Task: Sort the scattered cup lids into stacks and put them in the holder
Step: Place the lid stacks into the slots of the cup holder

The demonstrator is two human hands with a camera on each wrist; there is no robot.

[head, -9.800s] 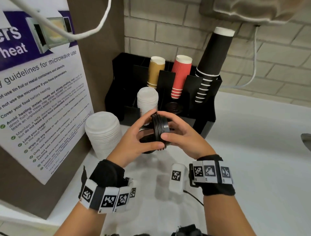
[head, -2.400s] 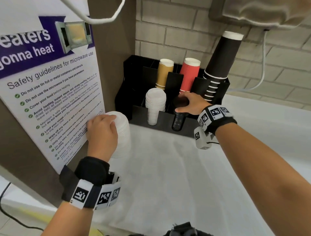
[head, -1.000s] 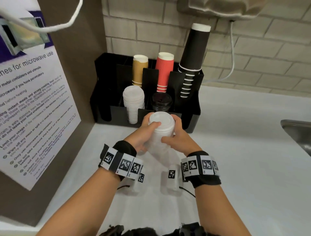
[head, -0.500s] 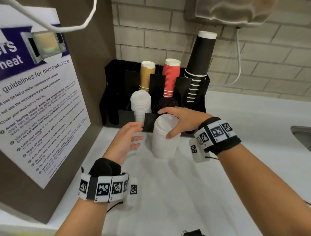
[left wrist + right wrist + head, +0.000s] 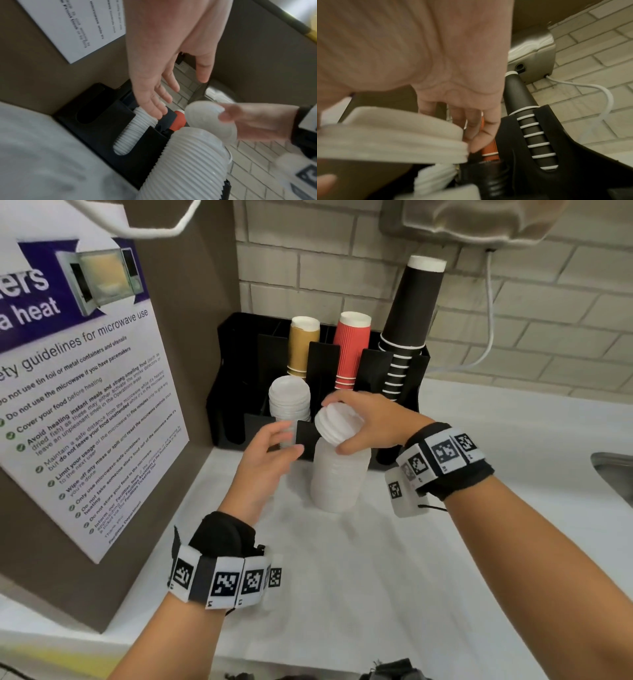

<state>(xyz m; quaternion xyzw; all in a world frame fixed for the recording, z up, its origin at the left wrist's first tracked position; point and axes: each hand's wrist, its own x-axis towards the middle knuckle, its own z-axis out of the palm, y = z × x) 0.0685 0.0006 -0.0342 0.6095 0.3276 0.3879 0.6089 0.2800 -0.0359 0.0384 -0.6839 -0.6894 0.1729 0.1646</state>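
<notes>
Right hand pinches a small batch of white lids, thumb under the near rim and fingers over the far rim, tilted just above the tall lid stack. That stack stands upright on the white surface, just in front of the black holder. Left hand is spread and holds nothing, fingers relaxed beside the stack's upper part, apparently not touching it.

Holder contents: a shorter stack of white lids in a front slot; gold cups, red cups and black cups behind. Black lids appear to sit in a slot near the right hand, but the right wrist view is blurred there.

Handling estimate: lids are thin moulded plastic, very light, flexible at the rim, smooth. Nested ribs hold a stack together but a tall column will likely buckle or shear if gripped at one point. Best taken in short batches by opposite rims, or the column clasped between both palms at top and base.
</notes>
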